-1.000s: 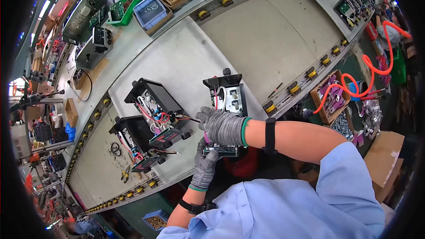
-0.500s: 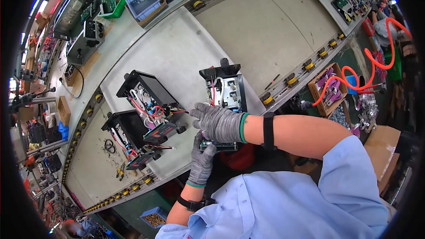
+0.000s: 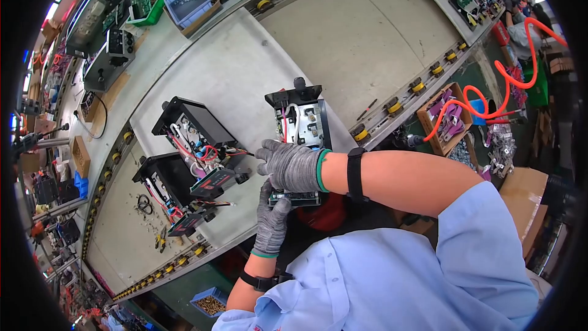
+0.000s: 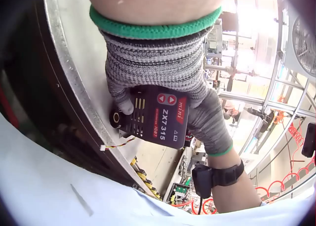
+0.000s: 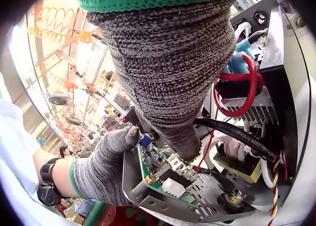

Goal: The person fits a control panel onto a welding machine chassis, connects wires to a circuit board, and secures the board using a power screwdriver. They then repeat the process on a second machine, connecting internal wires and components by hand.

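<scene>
In the head view, an opened welding machine (image 3: 312, 124) with a black end plate lies on the bench in front of me. My gloved left hand (image 3: 271, 224) grips its front panel (image 4: 170, 120), marked "mini ZX7 315"; the thumb lies over the vent slots. Behind that panel is a green circuit board (image 5: 165, 174). My gloved right hand (image 3: 293, 167) reaches over the board from above, and a thick black cable (image 5: 237, 137) runs up to its fingers. Those fingers are mostly hidden, so I cannot tell whether they pinch the cable. Red cable (image 5: 252, 87) loops inside the machine.
Two more opened machines, one nearer (image 3: 199, 135) and one farther left (image 3: 168, 184), stand beside the work. Roller tracks (image 3: 392, 107) border the bench. Behind are a green tray (image 3: 153, 1) and a blue bin (image 3: 187, 3). An orange coiled hose (image 3: 471, 101) hangs at right.
The head view has shifted slightly, so the bench and machines appear farther left. Both hands stay at the same machine's front panel, with little change in their hold.
</scene>
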